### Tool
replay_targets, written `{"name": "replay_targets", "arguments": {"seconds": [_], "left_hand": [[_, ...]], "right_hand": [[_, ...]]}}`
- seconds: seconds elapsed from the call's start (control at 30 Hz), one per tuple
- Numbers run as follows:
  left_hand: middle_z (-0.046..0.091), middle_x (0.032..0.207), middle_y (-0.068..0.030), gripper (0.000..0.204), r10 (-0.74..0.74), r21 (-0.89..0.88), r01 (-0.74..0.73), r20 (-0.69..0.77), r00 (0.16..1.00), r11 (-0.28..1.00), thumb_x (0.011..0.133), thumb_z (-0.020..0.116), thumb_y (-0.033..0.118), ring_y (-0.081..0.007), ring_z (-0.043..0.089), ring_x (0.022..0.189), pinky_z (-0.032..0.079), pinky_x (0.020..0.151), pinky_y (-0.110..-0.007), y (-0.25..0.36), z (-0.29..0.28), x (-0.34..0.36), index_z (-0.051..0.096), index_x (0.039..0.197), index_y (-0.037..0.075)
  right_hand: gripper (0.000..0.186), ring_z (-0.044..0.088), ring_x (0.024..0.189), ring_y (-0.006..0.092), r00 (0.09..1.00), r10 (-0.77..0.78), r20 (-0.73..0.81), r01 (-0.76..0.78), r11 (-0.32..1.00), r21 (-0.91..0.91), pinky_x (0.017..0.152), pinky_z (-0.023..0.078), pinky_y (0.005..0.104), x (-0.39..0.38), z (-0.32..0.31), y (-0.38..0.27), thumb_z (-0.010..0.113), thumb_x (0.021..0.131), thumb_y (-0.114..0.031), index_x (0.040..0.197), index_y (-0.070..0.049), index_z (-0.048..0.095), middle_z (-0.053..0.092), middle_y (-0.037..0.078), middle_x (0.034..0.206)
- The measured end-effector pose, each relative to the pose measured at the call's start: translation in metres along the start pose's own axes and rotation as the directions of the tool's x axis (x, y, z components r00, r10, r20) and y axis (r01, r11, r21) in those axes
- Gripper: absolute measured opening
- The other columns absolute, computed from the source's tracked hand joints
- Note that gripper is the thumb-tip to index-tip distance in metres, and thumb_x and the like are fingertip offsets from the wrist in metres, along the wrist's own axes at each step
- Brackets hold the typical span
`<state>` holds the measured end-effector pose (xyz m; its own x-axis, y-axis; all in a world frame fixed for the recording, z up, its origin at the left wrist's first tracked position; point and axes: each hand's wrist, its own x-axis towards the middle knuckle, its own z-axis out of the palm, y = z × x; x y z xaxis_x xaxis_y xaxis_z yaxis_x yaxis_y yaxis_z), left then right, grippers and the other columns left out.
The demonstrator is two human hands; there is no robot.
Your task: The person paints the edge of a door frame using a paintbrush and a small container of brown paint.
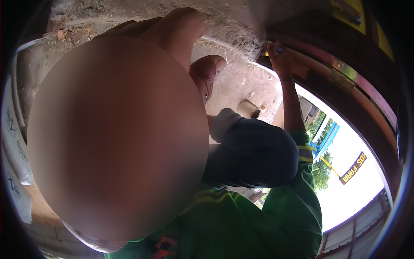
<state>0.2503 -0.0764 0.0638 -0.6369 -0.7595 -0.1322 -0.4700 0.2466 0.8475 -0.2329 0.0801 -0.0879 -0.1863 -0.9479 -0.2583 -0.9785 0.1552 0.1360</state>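
Observation:
Large and very close to the camera, a bent, skin-coloured shape [181, 28], which looks like part of my left hand, juts out above a big blurred disc. The disc covers most of the left half and hides how its fingers are set. A darker rounded shape with a nail [209, 71] shows beside it. From a green sleeve [305, 154] with pale stripes, my right arm reaches to the upper right. There my right hand [280, 58] is closed at the end of a dark beam [319, 71]; small yellow and blue bits show at its fingers, too small to name.
A bent knee in dark trousers [263, 151] fills the middle, above the green shirt [241, 224]. A small cylindrical container [249, 108] lies on the dusty ground [269, 93]. White printed sacks [15, 134] line the left edge. Bright outdoors, with a hanging sign [352, 168], shows at right.

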Motion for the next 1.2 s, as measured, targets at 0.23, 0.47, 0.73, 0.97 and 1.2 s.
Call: {"name": "replay_targets", "arguments": {"seconds": [0.23,0.47,0.73,0.97,1.2], "left_hand": [[0.065,0.086,-0.0159,0.03,0.054,0.026,-0.054,-0.005,0.999,0.998,0.095,0.061,0.018,-0.0298,0.064,0.087,0.049,0.083,-0.04,-0.001,0.001,-0.002,0.062,0.118,-0.001],[0.065,0.087,-0.0158,0.029,0.064,0.033,-0.063,-0.018,0.998,0.997,0.095,0.062,0.019,-0.0299,0.064,0.087,0.049,0.083,-0.04,-0.003,0.003,-0.005,0.062,0.118,0.0],[0.065,0.087,-0.0157,0.029,0.088,0.032,-0.087,-0.015,0.996,0.996,0.095,0.062,0.019,-0.03,0.064,0.087,0.05,0.083,-0.04,-0.007,0.007,-0.01,0.062,0.118,0.001],[0.065,0.088,-0.0155,0.029,0.077,0.031,-0.077,-0.023,0.997,0.997,0.095,0.062,0.02,-0.0301,0.064,0.087,0.05,0.083,-0.041,-0.01,0.01,-0.013,0.062,0.117,0.001],[0.066,0.088,-0.0154,0.029,0.087,0.022,-0.086,-0.029,0.996,0.996,0.095,0.063,0.02,-0.0302,0.064,0.088,0.05,0.083,-0.041,-0.01,0.006,-0.015,0.062,0.117,0.002]], "right_hand": [[0.024,0.066,0.078,0.0417,0.975,-0.131,-0.179,0.143,0.988,0.056,0.069,0.055,0.0464,-0.005,0.011,-0.006,0.067,0.09,-0.025,0.106,-0.006,0.063,0.065,0.021,0.081],[0.014,0.064,0.075,0.0385,0.982,0.002,-0.188,0.05,0.962,0.27,0.067,0.052,0.0441,-0.023,0.012,-0.031,0.069,0.088,-0.016,0.097,-0.006,0.064,0.063,0.019,0.078],[0.016,0.07,0.082,0.0305,0.959,-0.219,-0.179,0.2,0.973,-0.119,0.071,0.054,0.039,-0.019,0.004,0.01,0.069,0.092,-0.019,0.1,-0.005,0.067,0.07,0.016,0.092],[0.025,0.069,0.088,0.0367,0.929,-0.189,-0.319,0.183,0.982,-0.049,0.078,0.054,0.0427,0.001,0.014,-0.019,0.071,0.09,-0.028,0.096,-0.004,0.067,0.069,0.02,0.089],[0.02,0.067,0.085,0.036,0.993,0.071,-0.097,-0.043,0.964,0.263,0.079,0.053,0.0418,-0.022,0.027,-0.018,0.072,0.087,-0.022,0.091,-0.004,0.066,0.067,0.019,0.088]]}}
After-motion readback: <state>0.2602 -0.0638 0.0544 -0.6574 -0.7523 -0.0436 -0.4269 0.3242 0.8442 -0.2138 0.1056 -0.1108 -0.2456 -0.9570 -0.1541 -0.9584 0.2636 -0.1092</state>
